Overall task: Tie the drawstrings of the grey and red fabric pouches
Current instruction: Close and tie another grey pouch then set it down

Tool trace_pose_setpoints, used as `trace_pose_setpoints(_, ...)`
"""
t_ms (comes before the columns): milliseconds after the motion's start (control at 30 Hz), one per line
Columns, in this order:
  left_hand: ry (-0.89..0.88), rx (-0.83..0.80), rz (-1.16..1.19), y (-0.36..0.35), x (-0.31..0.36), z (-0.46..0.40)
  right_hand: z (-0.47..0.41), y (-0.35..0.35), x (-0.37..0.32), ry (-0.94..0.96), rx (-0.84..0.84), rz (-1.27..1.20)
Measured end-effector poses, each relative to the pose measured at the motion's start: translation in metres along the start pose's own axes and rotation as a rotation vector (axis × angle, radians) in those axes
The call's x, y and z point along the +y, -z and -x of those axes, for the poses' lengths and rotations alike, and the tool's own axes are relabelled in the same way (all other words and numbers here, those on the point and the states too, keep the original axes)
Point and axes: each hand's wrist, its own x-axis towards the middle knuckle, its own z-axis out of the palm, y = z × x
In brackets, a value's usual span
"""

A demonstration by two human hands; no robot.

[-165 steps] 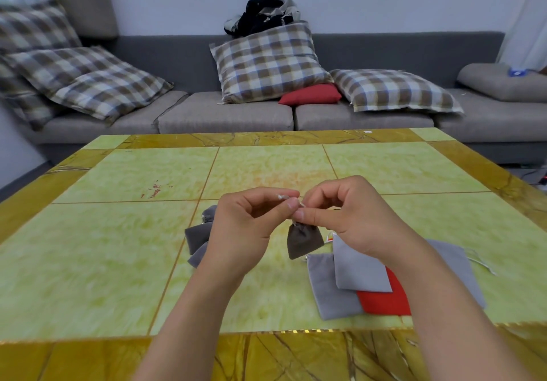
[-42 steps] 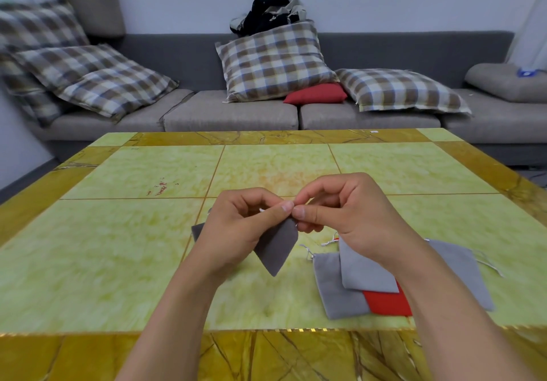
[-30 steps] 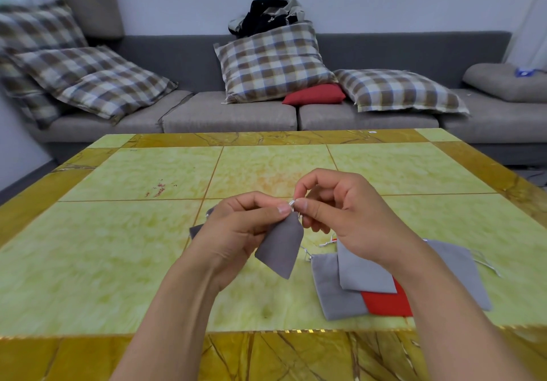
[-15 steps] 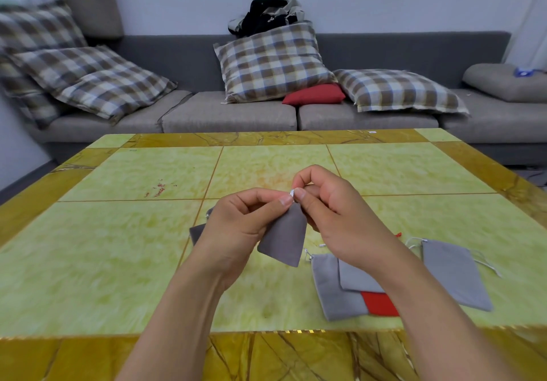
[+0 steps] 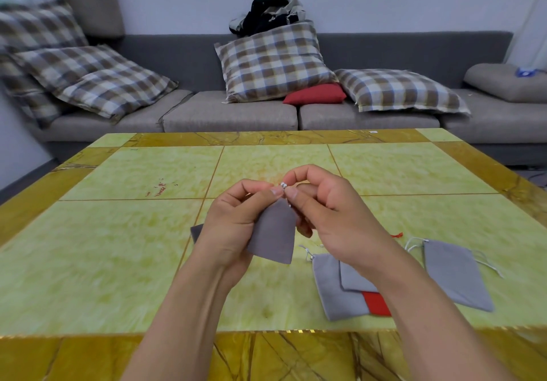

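Observation:
A dark grey pouch (image 5: 273, 237) hangs above the table between my hands. My left hand (image 5: 233, 220) grips its upper left side and pinches the top with thumb and forefinger. My right hand (image 5: 325, 215) pinches the pale drawstring (image 5: 283, 185) at the pouch's mouth. To the right on the table lie two light grey pouches (image 5: 334, 289), overlapped, with a red pouch (image 5: 376, 303) partly hidden under them and my right forearm. Another grey pouch (image 5: 455, 274) lies further right, its strings loose. A corner of grey pouch (image 5: 196, 231) shows behind my left wrist.
The table (image 5: 118, 247) is green marble with a yellow-brown border, its near edge just below my forearms. A grey sofa (image 5: 231, 111) with checked cushions and a red cushion (image 5: 315, 95) stands behind it. A bit of red string (image 5: 396, 235) lies by my right wrist.
Five seconds ago I held a smaller, gathered pouch; since then I hold a flat grey one. In the last second my hands rose slightly and my right wrist uncovered the far right pouch.

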Motion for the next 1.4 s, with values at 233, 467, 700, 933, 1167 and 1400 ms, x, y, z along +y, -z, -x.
trace_pose_setpoints(233,-0.117,0.024,-0.131,0.007,0.002,-0.003,0.004,0.027,-0.01,0.014,0.018,0.505)
trace_pose_setpoints(467,-0.299,-0.026,-0.643,0.007,0.0,0.002,0.006,0.015,-0.02,0.125,-0.041,0.84)
trace_pose_setpoints(700,-0.243,-0.191,-0.73,0.002,-0.005,0.004,0.006,0.018,-0.012,0.055,-0.06,0.682)
trace_pose_setpoints(933,-0.224,-0.255,-0.488,0.004,-0.003,0.004,0.007,0.023,-0.013,-0.145,0.017,0.13)
trace_pose_setpoints(1167,-0.285,-0.26,-0.449,0.003,-0.005,0.003,0.011,0.036,-0.013,-0.307,-0.007,-0.103)
trace_pose_setpoints(1400,-0.343,-0.196,-0.43,0.002,-0.006,0.002,0.008,0.029,-0.009,-0.276,0.03,-0.082)
